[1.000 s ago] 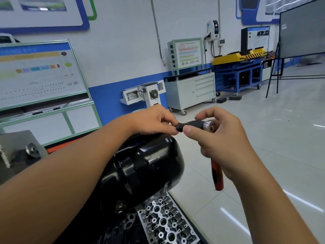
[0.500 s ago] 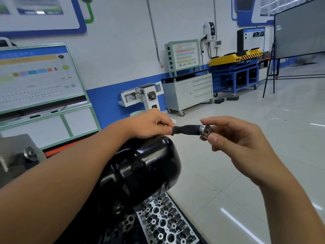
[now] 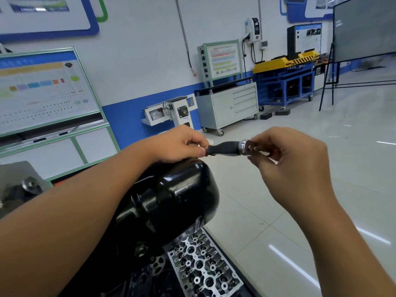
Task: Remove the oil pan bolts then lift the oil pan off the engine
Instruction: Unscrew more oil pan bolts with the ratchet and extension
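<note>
Workshop floor behind; oil pan (image 3: 171,196) below left hand (image 3: 177,144).

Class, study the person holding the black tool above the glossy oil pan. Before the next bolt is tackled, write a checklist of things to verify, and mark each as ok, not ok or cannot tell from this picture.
1. Tool held securely: ok. The left hand pinches one end of the black tool; the right hand holds its silver end.
2. Socket seated on the drive: cannot tell, fingers cover it.
3. Tool engaged on a bolt: not ok, it is held in the air above the oil pan.
4. Remaining bolts located: cannot tell, the left forearm hides the pan's edge.
5. Oil pan on the engine: cannot tell, the joint is hidden.
</note>
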{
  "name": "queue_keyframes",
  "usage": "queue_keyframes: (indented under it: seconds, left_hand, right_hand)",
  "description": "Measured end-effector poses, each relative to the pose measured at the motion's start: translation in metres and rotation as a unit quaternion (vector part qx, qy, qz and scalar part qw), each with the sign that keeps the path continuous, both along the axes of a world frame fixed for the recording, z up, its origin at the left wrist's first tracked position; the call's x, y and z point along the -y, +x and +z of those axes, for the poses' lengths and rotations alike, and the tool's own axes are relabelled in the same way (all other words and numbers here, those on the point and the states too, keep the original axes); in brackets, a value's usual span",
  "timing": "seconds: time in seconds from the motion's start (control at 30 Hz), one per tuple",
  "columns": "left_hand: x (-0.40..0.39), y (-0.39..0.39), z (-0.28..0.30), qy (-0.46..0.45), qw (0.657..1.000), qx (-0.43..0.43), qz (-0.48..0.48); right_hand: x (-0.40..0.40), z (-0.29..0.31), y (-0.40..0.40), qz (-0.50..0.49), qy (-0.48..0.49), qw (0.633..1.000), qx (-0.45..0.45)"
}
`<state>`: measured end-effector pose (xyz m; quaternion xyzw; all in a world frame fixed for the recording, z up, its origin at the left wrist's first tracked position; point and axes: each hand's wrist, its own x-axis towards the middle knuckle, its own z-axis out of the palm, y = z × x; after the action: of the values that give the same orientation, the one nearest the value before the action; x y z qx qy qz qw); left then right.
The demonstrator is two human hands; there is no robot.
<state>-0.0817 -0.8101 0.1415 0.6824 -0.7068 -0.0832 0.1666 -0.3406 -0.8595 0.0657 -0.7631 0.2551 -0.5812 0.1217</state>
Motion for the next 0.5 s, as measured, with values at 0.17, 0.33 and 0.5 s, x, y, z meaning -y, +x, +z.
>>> queue_keyframes:
  seconds: [0.17,0.33,0.5]
  left_hand:
    - [0.001,0.002,-0.001,0.008,1.000,0.008,0.004]
    - [0.001,0.001,0.000,0.017,1.000,0.010,-0.008]
    - [0.002,0.001,0.000,0.017,1.000,0.010,-0.021]
  right_hand:
    - [-0.011,-0.004,0.005,0.193,0.234,0.951,0.055]
    - [-0.002,-0.001,0.005,-0.022,-0.011,1.000,-0.010]
    - [-0.002,-0.005,0.009,0.206,0.183,0.961,0.023]
